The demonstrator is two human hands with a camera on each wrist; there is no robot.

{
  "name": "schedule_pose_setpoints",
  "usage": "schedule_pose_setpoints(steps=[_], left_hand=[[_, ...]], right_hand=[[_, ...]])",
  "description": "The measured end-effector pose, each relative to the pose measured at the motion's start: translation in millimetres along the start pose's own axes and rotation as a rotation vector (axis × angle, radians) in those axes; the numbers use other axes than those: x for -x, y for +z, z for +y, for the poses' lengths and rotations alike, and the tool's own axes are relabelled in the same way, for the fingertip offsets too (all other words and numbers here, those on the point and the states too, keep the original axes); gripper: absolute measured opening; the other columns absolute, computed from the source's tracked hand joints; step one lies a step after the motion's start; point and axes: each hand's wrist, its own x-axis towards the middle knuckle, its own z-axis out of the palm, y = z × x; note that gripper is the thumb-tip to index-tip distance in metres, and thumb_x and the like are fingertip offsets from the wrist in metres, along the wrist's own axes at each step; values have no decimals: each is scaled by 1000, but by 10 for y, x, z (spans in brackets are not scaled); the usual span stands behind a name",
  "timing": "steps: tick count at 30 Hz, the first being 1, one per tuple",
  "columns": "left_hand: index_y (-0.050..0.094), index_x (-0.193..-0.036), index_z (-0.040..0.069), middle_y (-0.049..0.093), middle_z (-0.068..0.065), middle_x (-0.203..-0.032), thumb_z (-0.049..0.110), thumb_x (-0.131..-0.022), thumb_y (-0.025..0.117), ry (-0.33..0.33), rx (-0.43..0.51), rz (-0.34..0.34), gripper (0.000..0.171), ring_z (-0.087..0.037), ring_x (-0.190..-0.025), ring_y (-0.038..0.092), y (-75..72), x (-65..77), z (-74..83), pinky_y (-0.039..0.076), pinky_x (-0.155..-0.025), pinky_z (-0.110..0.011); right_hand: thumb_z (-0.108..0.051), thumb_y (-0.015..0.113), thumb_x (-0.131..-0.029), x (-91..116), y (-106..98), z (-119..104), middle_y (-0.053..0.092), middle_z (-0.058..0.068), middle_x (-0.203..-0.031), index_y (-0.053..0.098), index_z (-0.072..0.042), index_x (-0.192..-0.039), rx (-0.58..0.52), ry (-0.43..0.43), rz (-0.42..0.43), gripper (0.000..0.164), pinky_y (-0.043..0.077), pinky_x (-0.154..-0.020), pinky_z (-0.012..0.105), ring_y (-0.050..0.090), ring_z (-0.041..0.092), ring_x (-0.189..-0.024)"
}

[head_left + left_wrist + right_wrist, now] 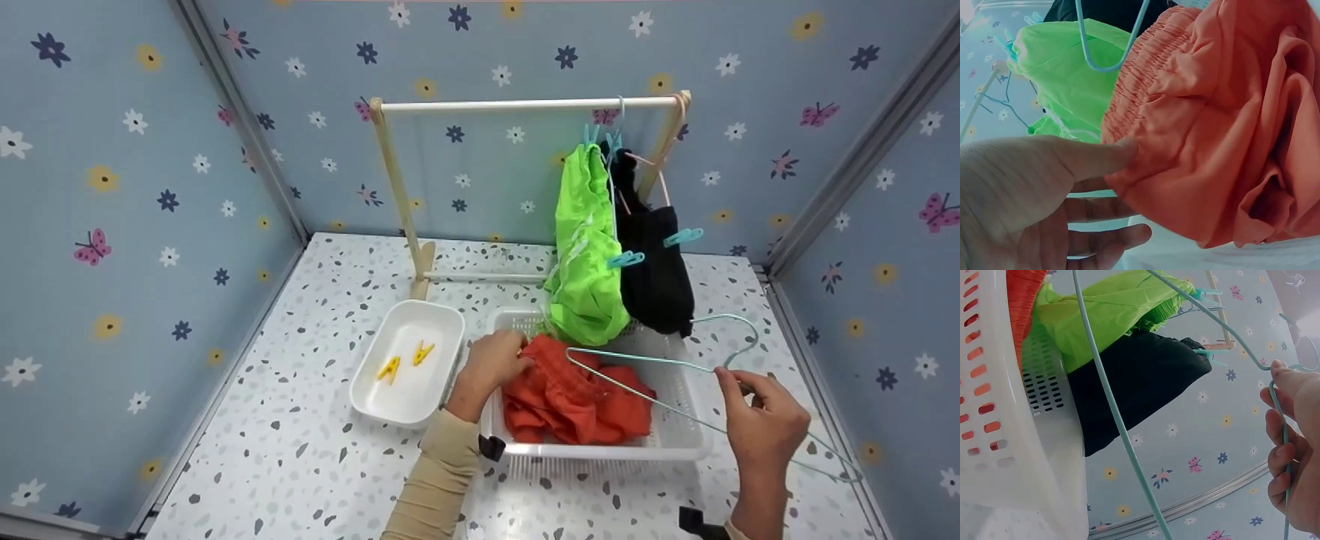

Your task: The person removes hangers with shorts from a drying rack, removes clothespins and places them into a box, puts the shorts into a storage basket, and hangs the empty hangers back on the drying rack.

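Observation:
Red elastic-waist shorts (574,397) lie bunched in a white perforated basket (600,451). My left hand (491,364) pinches the edge of their gathered waistband (1151,73), thumb on the near side and fingers partly behind the cloth. To the right, my right hand (769,420) holds a thin teal clothes hanger (637,358) near the base of its hook. One end of the hanger reaches over the red shorts. In the right wrist view, the fingers (1279,455) curl round the hanger's wire.
Behind the basket stands a drying rack (480,106), with a bright green garment (589,247) and a black garment (656,270) hanging at its right end with blue clothespins (684,237). Left of the basket, a white tray (360,401) holds two yellow clothespins (422,352).

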Motion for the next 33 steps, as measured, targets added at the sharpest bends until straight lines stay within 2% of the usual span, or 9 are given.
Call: schedule_pose_setpoints(steps=[5, 12, 19, 23, 27, 31, 33], left_hand=[[71, -99, 14, 69, -1, -92, 31, -84, 75, 1, 8, 13, 23, -24, -77, 64, -21, 16, -36, 50, -66, -44], [75, -92, 15, 70, 1, -85, 28, -81, 76, 16, -16, -14, 16, -23, -76, 65, 4, 38, -85, 50, -67, -43], [77, -89, 13, 72, -3, -88, 29, -83, 74, -14, -17, -28, 17, -25, -76, 66, -32, 67, -124, 51, -66, -41], [77, -94, 12, 71, -3, -89, 28, -84, 71, -35, 24, -33, 19, -22, -74, 64, -93, 84, -170, 51, -66, -39], [77, -95, 12, 71, -2, -89, 29, -86, 71, -36, 45, -2, 20, -21, -76, 65, -159, 96, -232, 52, -67, -39], [77, -94, 13, 72, -2, -90, 28, -91, 68, -57, 40, 52, 18, -21, -78, 65, -228, 101, -307, 52, -67, -40], [76, -95, 13, 71, -1, -89, 29, -93, 65, -77, 43, 85, 19, -20, -75, 65, -279, 102, -358, 52, -65, -40]], right_hand=[[-13, 84, -77, -8, -3, -5, 65, 6, -66, 78, -5, -80, -10, -1, -4, 10, 26, -57, 15, 40, -1, -57], [-14, 83, -78, 7, -20, -39, 65, 6, -66, 78, -5, -81, 2, 4, -16, 10, 26, -54, 17, 37, -1, -54], [-9, 81, -80, 15, 22, -63, 67, 7, -69, 77, -3, -83, -63, 3, -44, 9, 29, -56, 17, 41, 1, -55], [-4, 79, -81, 22, 39, -74, 66, 5, -70, 77, -1, -85, -136, 23, -67, 6, 31, -55, 16, 43, 3, -54], [2, 75, -83, 13, 14, -162, 66, 6, -74, 75, 2, -90, -215, 85, -118, 7, 36, -52, 13, 49, 6, -54], [5, 71, -85, -10, -66, -380, 65, 11, -73, 72, 6, -93, -255, 129, -181, 8, 38, -50, 14, 51, 8, -53], [7, 69, -85, -13, -96, -446, 64, 12, -72, 70, 9, -93, -319, 148, -213, 8, 37, -50, 14, 49, 9, -53]])
